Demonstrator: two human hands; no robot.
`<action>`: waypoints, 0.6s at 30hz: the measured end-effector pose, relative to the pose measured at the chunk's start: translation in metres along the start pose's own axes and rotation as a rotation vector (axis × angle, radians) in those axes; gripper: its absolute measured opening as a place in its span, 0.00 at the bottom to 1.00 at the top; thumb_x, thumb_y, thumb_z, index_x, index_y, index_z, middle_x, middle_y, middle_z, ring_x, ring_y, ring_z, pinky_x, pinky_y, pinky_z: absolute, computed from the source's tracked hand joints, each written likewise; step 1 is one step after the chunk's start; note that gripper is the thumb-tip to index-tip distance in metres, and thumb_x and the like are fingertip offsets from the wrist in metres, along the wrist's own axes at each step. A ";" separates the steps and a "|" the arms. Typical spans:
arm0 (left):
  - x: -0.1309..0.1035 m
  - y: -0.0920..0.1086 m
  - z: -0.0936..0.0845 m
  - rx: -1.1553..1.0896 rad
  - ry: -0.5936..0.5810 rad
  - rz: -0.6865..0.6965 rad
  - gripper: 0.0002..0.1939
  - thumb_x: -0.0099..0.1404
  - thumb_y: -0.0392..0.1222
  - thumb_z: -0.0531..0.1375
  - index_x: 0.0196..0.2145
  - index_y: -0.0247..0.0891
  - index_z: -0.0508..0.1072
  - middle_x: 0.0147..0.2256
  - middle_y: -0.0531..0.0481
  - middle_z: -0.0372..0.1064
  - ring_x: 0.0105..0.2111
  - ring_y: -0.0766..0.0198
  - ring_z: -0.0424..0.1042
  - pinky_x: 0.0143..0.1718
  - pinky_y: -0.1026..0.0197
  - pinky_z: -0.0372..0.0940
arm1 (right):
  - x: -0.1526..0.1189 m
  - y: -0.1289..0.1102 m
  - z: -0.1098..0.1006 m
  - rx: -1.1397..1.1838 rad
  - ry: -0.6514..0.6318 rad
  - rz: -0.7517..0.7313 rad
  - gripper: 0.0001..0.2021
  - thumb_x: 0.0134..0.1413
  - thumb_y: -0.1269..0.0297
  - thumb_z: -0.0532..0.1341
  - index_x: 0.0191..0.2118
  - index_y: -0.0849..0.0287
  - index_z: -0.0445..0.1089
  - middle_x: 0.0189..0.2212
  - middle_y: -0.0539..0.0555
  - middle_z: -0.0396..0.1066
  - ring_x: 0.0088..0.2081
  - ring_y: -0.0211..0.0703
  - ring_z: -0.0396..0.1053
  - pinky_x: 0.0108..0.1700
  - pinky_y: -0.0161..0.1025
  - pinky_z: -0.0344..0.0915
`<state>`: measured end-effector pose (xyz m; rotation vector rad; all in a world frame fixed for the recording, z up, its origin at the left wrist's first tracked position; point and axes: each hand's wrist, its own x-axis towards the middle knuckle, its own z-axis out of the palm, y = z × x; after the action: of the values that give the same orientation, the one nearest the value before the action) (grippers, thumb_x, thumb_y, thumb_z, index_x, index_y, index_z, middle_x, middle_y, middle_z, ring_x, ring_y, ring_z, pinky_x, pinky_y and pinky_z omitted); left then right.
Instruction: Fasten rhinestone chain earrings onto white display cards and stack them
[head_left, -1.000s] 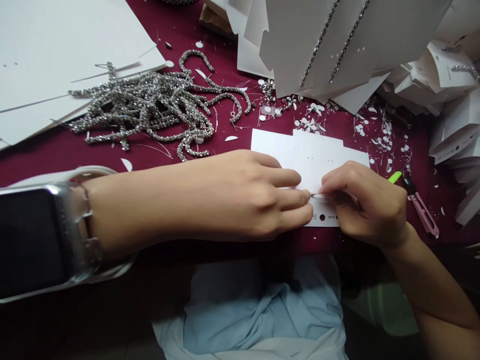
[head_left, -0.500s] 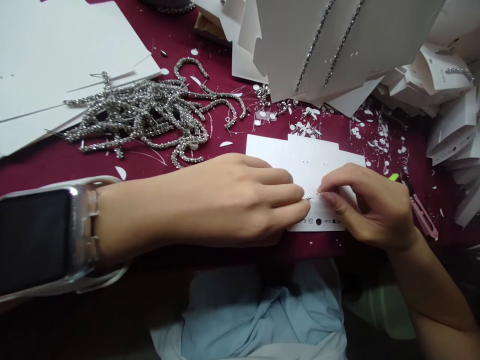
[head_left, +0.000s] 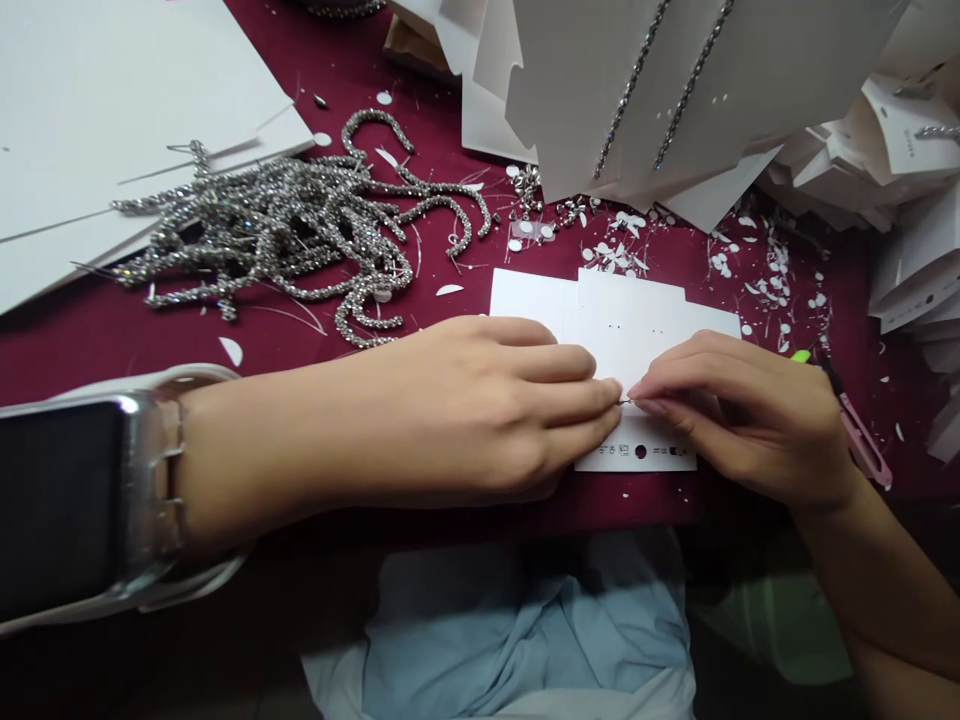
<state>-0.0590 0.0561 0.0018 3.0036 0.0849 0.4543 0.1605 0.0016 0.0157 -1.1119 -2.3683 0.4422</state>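
Note:
A white card (head_left: 634,310) with small holes and a printed lower strip lies on the dark red cloth. My left hand (head_left: 487,410) rests over its left side, fingers together, palm down; whatever is under the palm is hidden. From the right, my right hand (head_left: 739,410) pinches with thumb and forefinger at a tiny dark metal piece (head_left: 626,402) on the card, right beside my left fingertips. The piece is too small to identify.
Silver beaded strands (head_left: 277,230) are heaped at the left beside large white sheets (head_left: 127,90). A big white card (head_left: 697,100) with two chains stands at the back. Small white discs (head_left: 619,255) and scraps lie behind the card. A pink cutter (head_left: 866,440) is at the right.
My right thumb and forefinger have closed together and moved slightly left and down, now meeting the metal piece beside my left fingertips. The camera view has shifted a little.

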 end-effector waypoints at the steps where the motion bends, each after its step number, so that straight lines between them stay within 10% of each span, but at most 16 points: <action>1: 0.000 0.000 0.000 -0.003 -0.001 -0.005 0.18 0.69 0.37 0.43 0.49 0.41 0.68 0.45 0.51 0.70 0.41 0.64 0.68 0.45 0.61 0.62 | 0.000 0.000 0.000 -0.006 0.004 0.000 0.06 0.49 0.77 0.59 0.33 0.60 0.69 0.27 0.51 0.70 0.31 0.36 0.68 0.33 0.34 0.68; 18: 0.002 -0.001 0.000 -0.102 -0.044 -0.040 0.18 0.69 0.37 0.43 0.46 0.45 0.70 0.44 0.53 0.70 0.43 0.64 0.67 0.46 0.60 0.61 | -0.005 0.002 0.000 -0.235 0.026 -0.156 0.08 0.48 0.76 0.61 0.35 0.60 0.67 0.28 0.51 0.70 0.31 0.36 0.67 0.34 0.35 0.67</action>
<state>-0.0570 0.0572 0.0018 2.9047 0.1142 0.3766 0.1644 -0.0008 0.0135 -1.0138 -2.5081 0.0962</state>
